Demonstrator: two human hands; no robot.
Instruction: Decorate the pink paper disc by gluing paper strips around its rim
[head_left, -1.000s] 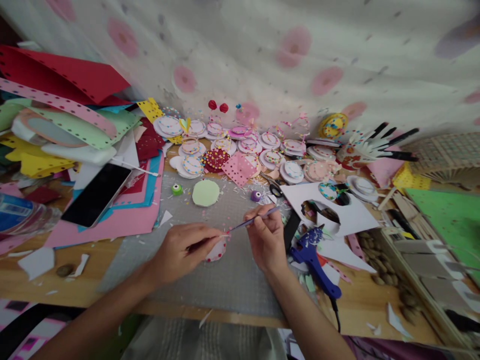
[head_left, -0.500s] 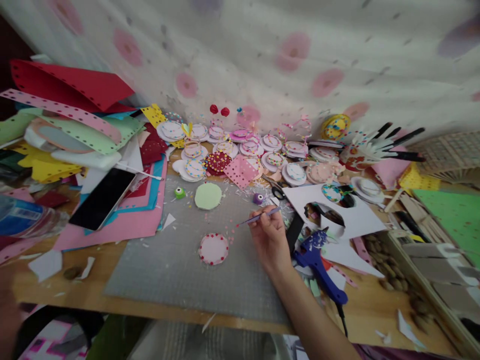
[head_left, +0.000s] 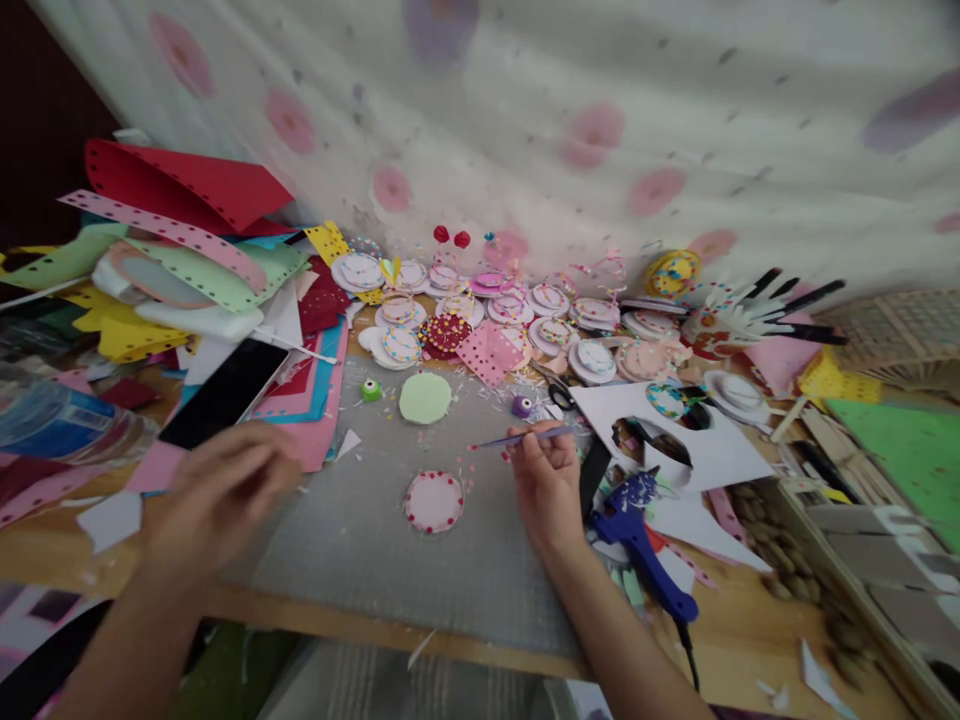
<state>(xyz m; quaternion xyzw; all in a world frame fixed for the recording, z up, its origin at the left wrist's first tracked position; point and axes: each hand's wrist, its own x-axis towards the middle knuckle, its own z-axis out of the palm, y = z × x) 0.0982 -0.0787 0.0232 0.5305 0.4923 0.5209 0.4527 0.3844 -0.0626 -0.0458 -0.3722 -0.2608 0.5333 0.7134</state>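
Note:
My right hand (head_left: 547, 480) rests over the grey cutting mat (head_left: 330, 560), fingers closed round a thin purple pointed tool (head_left: 517, 438). Its tip points left, close to a tiny red dot and a scatter of small pink dots. Left of that hand lies a pale pink disc (head_left: 435, 503) edged with red dots. A light green disc (head_left: 425, 398) is behind it, between a green one-eyed bead (head_left: 371, 389) and a purple one-eyed bead (head_left: 523, 405). My left hand (head_left: 232, 495), smeared by motion, is above the mat's left side; its fingers are unclear.
Decorated paper discs (head_left: 510, 308) crowd the back. A blue glue gun (head_left: 645, 545) and cut white paper (head_left: 705, 445) lie right, with black-handled scissors (head_left: 559, 390) behind. A phone (head_left: 225, 395), a plastic bottle (head_left: 75, 420) and coloured sheets (head_left: 187, 190) fill the left.
My left hand has come in from the left edge towards the mat. My right hand keeps the purple tool in nearly the same place. The view has shifted slightly.

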